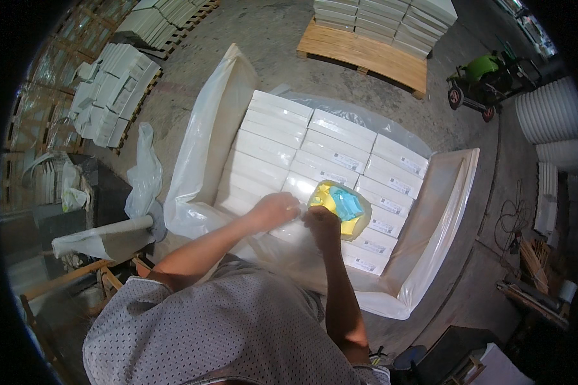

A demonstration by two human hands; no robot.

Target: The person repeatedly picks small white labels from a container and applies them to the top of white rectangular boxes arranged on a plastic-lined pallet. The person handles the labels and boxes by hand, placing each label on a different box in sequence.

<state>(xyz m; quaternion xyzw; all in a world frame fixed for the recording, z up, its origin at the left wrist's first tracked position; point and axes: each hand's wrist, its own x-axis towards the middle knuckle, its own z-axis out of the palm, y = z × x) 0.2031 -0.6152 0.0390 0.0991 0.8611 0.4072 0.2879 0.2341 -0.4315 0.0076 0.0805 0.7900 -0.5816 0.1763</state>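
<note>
Rows of white boxes (268, 126), several with printed labels, lie in a crate lined with clear plastic sheeting (202, 147). On top of them rests an open-topped pale bag or bowl (361, 224) with crumpled yellow and light-blue pieces (347, 204) inside. My left hand (275, 210) is closed just left of it, with something small and whitish at its fingertips. Close by, my right hand (323, 224) is closed at the container's near left edge. What its fingers hold is hidden. A small gap separates the two hands.
The crate's right wall (440, 218) stands upright under plastic. Beyond it, a wooden pallet (359, 52) carries stacked white boxes. At left are more stacked white pieces (112, 93) and a plastic-wrapped roll (103, 239). A green wheeled machine (485, 69) stands far right.
</note>
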